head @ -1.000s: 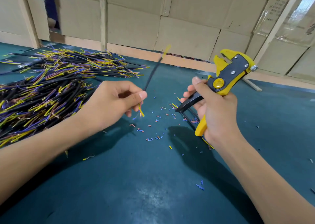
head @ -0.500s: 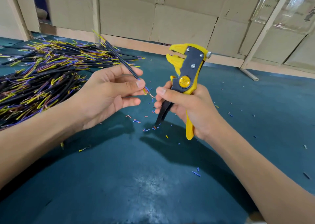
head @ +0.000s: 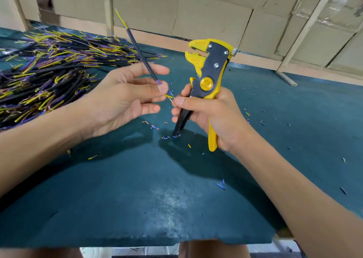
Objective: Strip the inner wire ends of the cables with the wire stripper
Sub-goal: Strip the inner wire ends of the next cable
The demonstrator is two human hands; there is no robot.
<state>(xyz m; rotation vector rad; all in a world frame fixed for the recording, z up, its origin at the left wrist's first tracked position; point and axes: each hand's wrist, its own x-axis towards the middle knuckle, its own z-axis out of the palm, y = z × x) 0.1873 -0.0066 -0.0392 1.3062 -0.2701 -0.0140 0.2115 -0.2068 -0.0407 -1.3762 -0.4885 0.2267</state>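
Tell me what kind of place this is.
Probably a small cable-assembly workbench: a big cable pile on a green mat, scattered insulation bits, and cardboard lining the wall.

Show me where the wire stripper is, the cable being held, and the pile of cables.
wire stripper point(head: 211, 69): head view, on its black body below the yellow head.
cable point(head: 140, 52): head view, on its black sheath above the left hand.
pile of cables point(head: 49, 71): head view, mid-pile, at left.

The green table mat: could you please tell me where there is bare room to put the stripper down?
The near green table mat between both forearms is nearly bare. The far-right mat holds only sparse snippets. Crowded: the pile of black cables with yellow and purple ends at left, and the coloured insulation snippets below the hands.
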